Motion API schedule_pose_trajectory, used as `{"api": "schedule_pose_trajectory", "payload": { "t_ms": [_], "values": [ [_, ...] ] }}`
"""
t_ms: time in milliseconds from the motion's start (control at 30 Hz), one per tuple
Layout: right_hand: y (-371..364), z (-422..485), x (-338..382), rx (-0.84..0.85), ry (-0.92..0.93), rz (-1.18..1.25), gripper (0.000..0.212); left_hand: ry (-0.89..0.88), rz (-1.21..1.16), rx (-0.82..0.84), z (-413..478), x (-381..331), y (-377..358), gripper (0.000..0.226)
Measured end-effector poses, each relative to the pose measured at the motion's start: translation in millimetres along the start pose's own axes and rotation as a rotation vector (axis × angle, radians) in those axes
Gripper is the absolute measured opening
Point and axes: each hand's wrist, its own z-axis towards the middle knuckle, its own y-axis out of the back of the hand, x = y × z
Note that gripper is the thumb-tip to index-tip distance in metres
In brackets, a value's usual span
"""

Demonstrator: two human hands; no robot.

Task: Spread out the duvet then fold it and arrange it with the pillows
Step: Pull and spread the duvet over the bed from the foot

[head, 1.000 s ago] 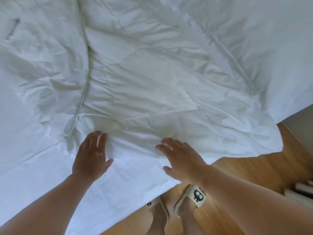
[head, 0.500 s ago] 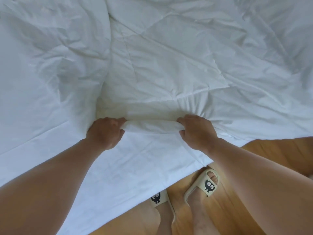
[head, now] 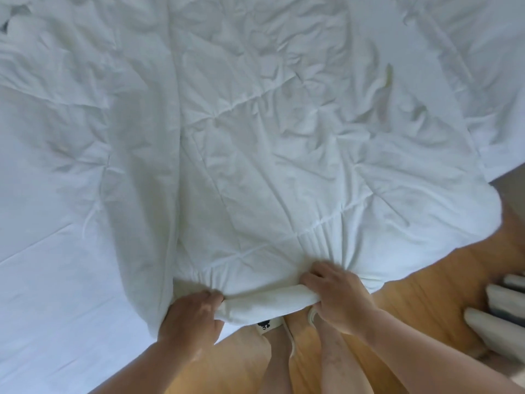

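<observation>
The white duvet (head: 284,166) is lain rumpled across the bed (head: 56,280), its near edge drawn out over the bed's corner above the wooden floor (head: 412,308). That edge is gathered into a thick roll, and it is clamped at either end: the left hand (head: 193,314) is closed around the left end, the right hand (head: 335,294) around the right end, fingers curled over the top. The two grips are kept apart, seemingly so that the span between them is held taut and the cover can be pulled flat. Puckers are seen fanning from each fist. No pillows are in view. Slippered feet are partly hidden beneath the roll.
</observation>
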Motion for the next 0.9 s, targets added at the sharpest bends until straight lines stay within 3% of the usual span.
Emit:
{"api": "schedule_pose_trajectory", "payload": {
  "t_ms": [200,300,400,533,733,900],
  "values": [
    [47,3,6,0.264,0.034,0.080,0.057,0.062,-0.036,0.394,12,-17,42,0.045],
    [95,20,-6,0.150,-0.006,0.104,0.063,0.041,-0.134,0.522,35,-29,87,0.057],
    [155,56,-34,-0.086,-0.110,0.094,0.059,0.005,-0.210,0.337,79,-37,140,0.057],
    [233,114,-84,-0.170,-0.236,0.079,0.057,-0.001,-0.252,0.040,164,-46,220,0.052],
    [319,223,-167,-0.271,-0.302,-0.027,0.061,0.056,-0.223,-0.074,306,-47,322,0.057],
    [357,307,-214,-0.351,-0.466,0.246,0.087,0.064,-0.032,-0.278,434,-59,414,0.061]
  ]
}}
